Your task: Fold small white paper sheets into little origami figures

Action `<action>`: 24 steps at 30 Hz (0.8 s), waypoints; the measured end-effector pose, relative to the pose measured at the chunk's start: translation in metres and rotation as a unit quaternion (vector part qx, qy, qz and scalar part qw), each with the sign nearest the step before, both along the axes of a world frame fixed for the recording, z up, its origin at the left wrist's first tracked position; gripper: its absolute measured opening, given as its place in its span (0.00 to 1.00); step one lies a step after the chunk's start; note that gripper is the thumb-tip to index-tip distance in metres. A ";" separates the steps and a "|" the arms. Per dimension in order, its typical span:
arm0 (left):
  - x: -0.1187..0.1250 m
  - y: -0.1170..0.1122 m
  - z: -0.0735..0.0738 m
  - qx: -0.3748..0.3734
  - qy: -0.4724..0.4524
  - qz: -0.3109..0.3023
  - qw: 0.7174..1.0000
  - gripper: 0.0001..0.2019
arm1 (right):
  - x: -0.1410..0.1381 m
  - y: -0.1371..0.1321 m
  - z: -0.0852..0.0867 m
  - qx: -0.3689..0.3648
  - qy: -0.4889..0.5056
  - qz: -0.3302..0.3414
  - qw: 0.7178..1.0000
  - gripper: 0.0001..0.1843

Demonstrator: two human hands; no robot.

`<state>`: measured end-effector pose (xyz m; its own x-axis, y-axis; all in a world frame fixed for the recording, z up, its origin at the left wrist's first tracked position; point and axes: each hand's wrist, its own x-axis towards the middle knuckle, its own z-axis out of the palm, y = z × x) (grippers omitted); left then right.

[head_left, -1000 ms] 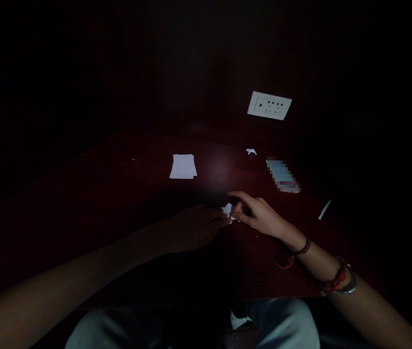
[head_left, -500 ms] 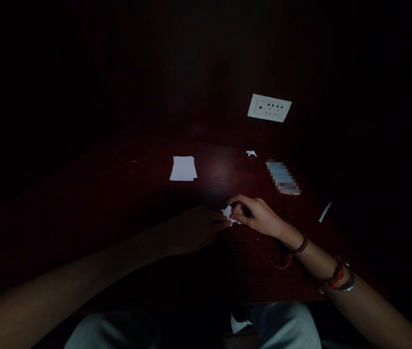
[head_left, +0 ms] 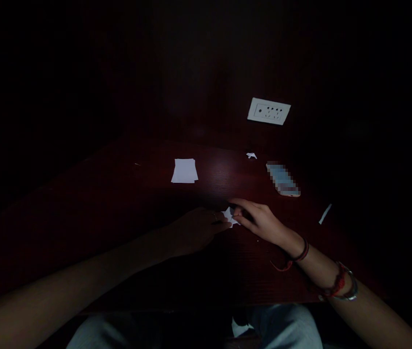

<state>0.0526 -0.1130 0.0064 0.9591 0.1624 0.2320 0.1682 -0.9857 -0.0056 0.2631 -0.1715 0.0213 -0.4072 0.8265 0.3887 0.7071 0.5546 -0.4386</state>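
A small folded white paper [head_left: 229, 213] with pointed corners lies on the dark red tabletop between my hands. My left hand [head_left: 200, 227], in deep shadow with a ring on one finger, holds it from the left, its fingertips over the paper. From the right, my right hand [head_left: 258, 218] bends its thumb and fingers closed on the paper's right side. Part of the paper is hidden under the fingers. Red cords and a bracelet circle my right wrist and forearm.
Beyond my hands lies a stack of white paper squares [head_left: 184, 171]. A blurred-out phone [head_left: 283, 179], a small crumpled or folded paper piece [head_left: 251, 155] and a paper strip [head_left: 325, 214] lie to the right. A socket panel [head_left: 269, 111] is on the wall behind.
The camera view has tilted slightly, so the whole scene sits a little lower. Both hands stay at the folded paper, with the right fingers shifted very slightly.
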 end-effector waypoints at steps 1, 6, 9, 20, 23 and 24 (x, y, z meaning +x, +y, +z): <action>0.000 0.000 0.000 0.002 0.001 0.001 1.000 0.20 | 0.003 -0.002 0.002 0.004 -0.008 0.014 1.000 0.21; -0.001 -0.002 0.005 -0.008 -0.002 -0.009 1.000 0.21 | 0.013 -0.008 0.006 0.000 -0.071 0.077 0.995 0.25; -0.001 -0.001 0.008 -0.022 -0.010 -0.017 1.000 0.24 | 0.012 -0.009 0.005 0.009 -0.111 0.081 0.990 0.24; -0.004 0.000 0.000 -0.029 -0.021 -0.009 0.999 0.22 | 0.005 -0.013 0.015 0.040 -0.203 0.050 0.977 0.26; -0.007 -0.001 0.001 -0.032 -0.022 -0.012 0.999 0.23 | 0.006 -0.015 0.017 0.023 -0.205 0.050 0.977 0.27; -0.007 -0.001 0.001 -0.032 -0.020 -0.013 0.999 0.23 | 0.006 -0.016 0.017 0.015 -0.203 0.052 0.978 0.27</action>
<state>0.0455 -0.1138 0.0075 0.9533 0.1532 0.2605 0.1411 -0.9879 0.0643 0.2689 -0.1874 0.0386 -0.6145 0.7628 0.2012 0.7586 0.6414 -0.1146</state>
